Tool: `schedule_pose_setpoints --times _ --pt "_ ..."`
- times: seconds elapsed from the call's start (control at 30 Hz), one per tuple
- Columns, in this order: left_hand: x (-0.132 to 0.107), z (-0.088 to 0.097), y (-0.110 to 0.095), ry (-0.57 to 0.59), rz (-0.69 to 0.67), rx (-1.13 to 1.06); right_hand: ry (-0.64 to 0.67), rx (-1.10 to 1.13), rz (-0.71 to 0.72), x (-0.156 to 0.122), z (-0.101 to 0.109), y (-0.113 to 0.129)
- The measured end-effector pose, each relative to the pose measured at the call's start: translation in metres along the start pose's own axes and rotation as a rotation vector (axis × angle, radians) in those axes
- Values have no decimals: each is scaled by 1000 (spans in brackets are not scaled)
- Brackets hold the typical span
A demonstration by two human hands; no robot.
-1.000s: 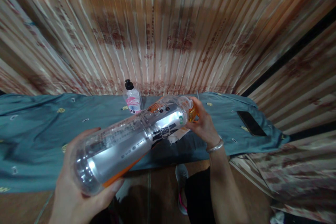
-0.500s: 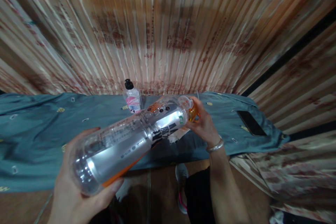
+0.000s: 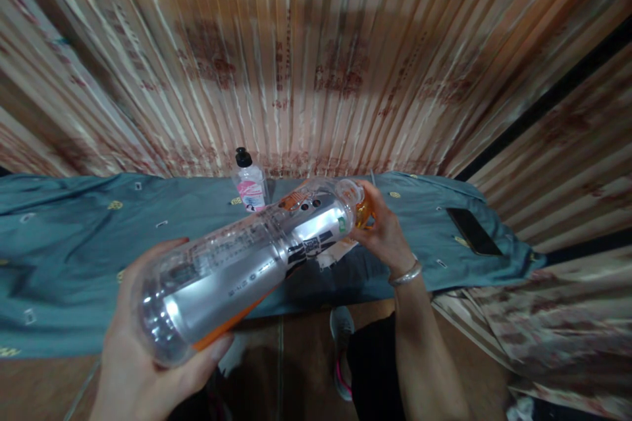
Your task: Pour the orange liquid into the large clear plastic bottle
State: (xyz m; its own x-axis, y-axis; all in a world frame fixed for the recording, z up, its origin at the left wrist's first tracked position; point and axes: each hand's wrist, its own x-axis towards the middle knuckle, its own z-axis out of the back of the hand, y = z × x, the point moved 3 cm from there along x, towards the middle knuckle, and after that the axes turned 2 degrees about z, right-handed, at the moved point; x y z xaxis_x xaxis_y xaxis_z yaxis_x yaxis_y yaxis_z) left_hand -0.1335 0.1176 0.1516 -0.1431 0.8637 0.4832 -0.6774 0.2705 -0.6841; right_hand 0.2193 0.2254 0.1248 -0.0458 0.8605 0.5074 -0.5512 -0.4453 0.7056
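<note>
My left hand (image 3: 148,342) is wrapped around the base of a large clear plastic bottle (image 3: 222,283) with a silver and orange label. The bottle lies tilted across the view, its neck pointing up and right. At its mouth my right hand (image 3: 380,223), with a silver bangle on the wrist, closes around a small see-through orange container (image 3: 363,210). The fingers cover part of this container, so its full shape is hidden. Whether anything flows between the two cannot be made out.
A small clear bottle (image 3: 251,187) with a black cap and pink label stands behind on the teal cloth (image 3: 74,250). Partly behind the large bottle lies a whitish crumpled piece (image 3: 333,255). A black phone (image 3: 473,231) rests at right. Pleated curtains (image 3: 306,79) hang behind.
</note>
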Motion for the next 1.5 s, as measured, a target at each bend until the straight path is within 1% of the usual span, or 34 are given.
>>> schedule_pose_setpoints --times 0.13,0.3,0.4,0.5,0.73,0.87,1.0,1.07,1.2,1.27,1.3,1.33,1.43,1.5 --pt "2 2 -6 -28 -34 -25 1 4 8 0 0 -1" --pt "-2 1 2 -1 54 -91 -13 -22 33 0 0 0" --pt "-3 0 5 -4 71 -95 -8 -13 28 0 0 0" --pt "-2 0 4 -23 50 -78 0 -7 21 1 0 1" --pt "1 1 -1 -22 -20 -29 -9 -4 15 0 0 0" --pt "-2 0 5 -19 49 -81 -16 -18 22 0 0 0" --pt "-3 -1 6 -9 67 -107 -6 -12 26 0 0 -1" --pt "-1 -1 3 -11 36 -90 -5 -11 28 0 0 -1" --pt "2 2 -4 -42 -66 -17 4 -10 7 -1 -1 -2" --pt "1 2 -4 -47 -85 -1 -1 -4 6 -1 -1 -3" --pt "0 2 -2 -37 -77 -1 -7 -3 9 -1 -1 -2" --pt "-1 2 -1 -52 -74 -9 -12 -4 11 -1 -1 -2" --pt "-2 0 6 -19 6 -63 -21 -13 8 -1 -2 -2" --pt "-1 -1 6 -10 31 -72 -24 -15 5 -2 -2 -3"
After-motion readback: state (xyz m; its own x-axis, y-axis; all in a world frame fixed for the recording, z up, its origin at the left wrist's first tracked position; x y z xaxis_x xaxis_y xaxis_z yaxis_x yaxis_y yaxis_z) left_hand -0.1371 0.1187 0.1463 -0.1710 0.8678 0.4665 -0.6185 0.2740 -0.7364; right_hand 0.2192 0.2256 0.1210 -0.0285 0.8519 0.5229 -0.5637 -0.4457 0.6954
